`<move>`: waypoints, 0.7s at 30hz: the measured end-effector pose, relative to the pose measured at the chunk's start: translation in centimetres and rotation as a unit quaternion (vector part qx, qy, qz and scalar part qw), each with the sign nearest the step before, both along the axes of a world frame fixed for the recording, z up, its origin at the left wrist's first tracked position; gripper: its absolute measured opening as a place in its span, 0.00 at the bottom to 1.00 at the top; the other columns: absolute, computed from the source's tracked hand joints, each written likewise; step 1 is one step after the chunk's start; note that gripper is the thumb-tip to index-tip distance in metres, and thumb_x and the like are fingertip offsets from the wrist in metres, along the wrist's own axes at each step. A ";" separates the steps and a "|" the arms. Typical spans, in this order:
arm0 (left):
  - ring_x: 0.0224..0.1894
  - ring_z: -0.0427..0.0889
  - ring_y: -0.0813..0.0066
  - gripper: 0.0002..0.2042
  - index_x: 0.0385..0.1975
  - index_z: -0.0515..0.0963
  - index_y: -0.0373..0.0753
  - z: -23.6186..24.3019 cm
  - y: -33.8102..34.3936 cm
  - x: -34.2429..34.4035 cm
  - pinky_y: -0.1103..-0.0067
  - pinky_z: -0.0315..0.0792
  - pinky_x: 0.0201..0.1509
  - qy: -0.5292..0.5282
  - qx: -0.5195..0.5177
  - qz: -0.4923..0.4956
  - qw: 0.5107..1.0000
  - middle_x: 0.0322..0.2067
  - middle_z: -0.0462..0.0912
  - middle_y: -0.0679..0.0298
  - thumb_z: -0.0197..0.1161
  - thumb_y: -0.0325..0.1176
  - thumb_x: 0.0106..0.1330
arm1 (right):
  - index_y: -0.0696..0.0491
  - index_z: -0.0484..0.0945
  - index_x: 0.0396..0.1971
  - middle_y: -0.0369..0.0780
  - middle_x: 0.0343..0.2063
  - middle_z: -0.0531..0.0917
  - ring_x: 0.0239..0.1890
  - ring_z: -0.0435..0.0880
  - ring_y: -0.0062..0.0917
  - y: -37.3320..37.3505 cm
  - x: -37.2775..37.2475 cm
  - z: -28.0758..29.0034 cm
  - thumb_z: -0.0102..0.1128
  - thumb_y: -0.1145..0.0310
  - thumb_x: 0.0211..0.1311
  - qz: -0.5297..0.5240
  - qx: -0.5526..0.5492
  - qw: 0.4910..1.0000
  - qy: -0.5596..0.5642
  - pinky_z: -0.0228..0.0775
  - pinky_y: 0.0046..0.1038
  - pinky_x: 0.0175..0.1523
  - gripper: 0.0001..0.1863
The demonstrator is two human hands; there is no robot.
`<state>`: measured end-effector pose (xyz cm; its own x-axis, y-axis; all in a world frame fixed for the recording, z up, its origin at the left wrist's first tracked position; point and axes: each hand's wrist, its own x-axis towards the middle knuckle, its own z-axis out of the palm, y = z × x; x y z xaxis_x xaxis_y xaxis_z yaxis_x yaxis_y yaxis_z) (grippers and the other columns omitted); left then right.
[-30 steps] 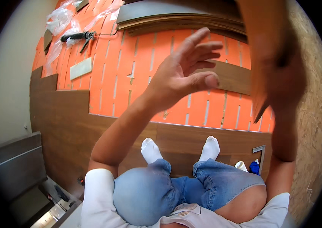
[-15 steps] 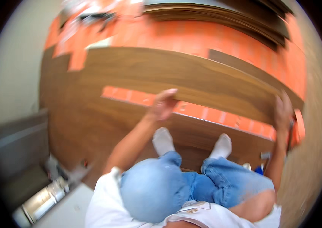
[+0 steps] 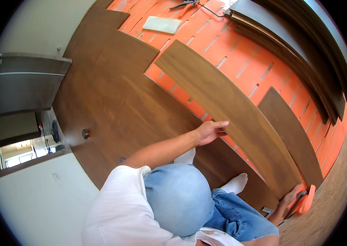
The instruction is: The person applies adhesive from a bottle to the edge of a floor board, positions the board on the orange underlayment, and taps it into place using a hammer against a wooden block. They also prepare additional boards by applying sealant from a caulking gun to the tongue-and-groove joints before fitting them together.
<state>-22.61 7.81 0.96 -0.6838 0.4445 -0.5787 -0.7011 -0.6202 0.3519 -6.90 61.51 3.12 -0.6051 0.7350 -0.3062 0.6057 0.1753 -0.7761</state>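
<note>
My left hand (image 3: 211, 133) grips the near edge of a long brown plank (image 3: 226, 102), thumb and fingers around it. The plank lies lengthwise over the orange slotted underlay (image 3: 206, 33), beside the edge of the laid brown flooring (image 3: 108, 98). My right hand (image 3: 289, 197) holds the plank's lower right end, next to an orange-and-black tool (image 3: 306, 199). A second, darker plank (image 3: 288, 135) rests on the underlay just beyond. My feet in white socks are on the laid floor under my arms.
Stacked boards (image 3: 284, 53) fill the upper right. A caulking gun (image 3: 185, 5) and pale slab (image 3: 161, 24) lie on the underlay. A grey panel (image 3: 26, 86) stands at left; a small black-and-orange object (image 3: 85, 133) sits on the laid floor. Particle board runs along the right.
The plank, raised at the right a second ago, has come down flat over the underlay, with both hands lowered onto it. The view has swung, showing more flooring on the left.
</note>
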 end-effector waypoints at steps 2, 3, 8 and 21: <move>0.55 0.80 0.70 0.18 0.57 0.76 0.40 -2.3 -1.2 0.8 0.69 0.72 0.63 0.017 -0.055 -0.033 0.998 0.53 0.83 0.65 0.66 0.35 0.70 | 0.67 0.74 0.58 0.45 0.54 0.82 0.52 0.82 0.29 -0.6 0.2 -0.9 0.43 0.43 0.78 0.010 -0.042 0.999 0.027 0.72 0.28 0.57 0.36; 0.55 0.80 0.70 0.18 0.57 0.76 0.40 -2.6 -1.5 1.3 0.69 0.73 0.62 0.018 -0.067 -0.030 0.997 0.53 0.83 0.65 0.66 0.35 0.70 | 0.67 0.74 0.58 0.45 0.53 0.82 0.51 0.82 0.28 -1.0 0.4 -0.8 0.43 0.43 0.78 0.011 -0.050 0.998 0.023 0.73 0.28 0.57 0.36; 0.47 0.84 0.68 0.19 0.53 0.76 0.33 -3.4 -3.6 1.8 0.70 0.80 0.54 0.059 -0.148 0.011 0.987 0.48 0.85 0.59 0.68 0.37 0.69 | 0.67 0.75 0.57 0.46 0.51 0.83 0.49 0.82 0.28 -3.7 -1.5 -0.4 0.43 0.43 0.78 0.036 -0.052 0.998 -0.020 0.74 0.27 0.54 0.36; 0.45 0.84 0.67 0.18 0.51 0.74 0.31 -5.0 -6.1 2.2 0.69 0.82 0.52 0.008 -0.228 0.042 0.973 0.46 0.84 0.56 0.67 0.36 0.69 | 0.68 0.76 0.53 0.46 0.46 0.83 0.45 0.82 0.29 -6.5 -3.8 -2.1 0.45 0.43 0.77 0.042 -0.048 0.998 -0.006 0.74 0.29 0.52 0.36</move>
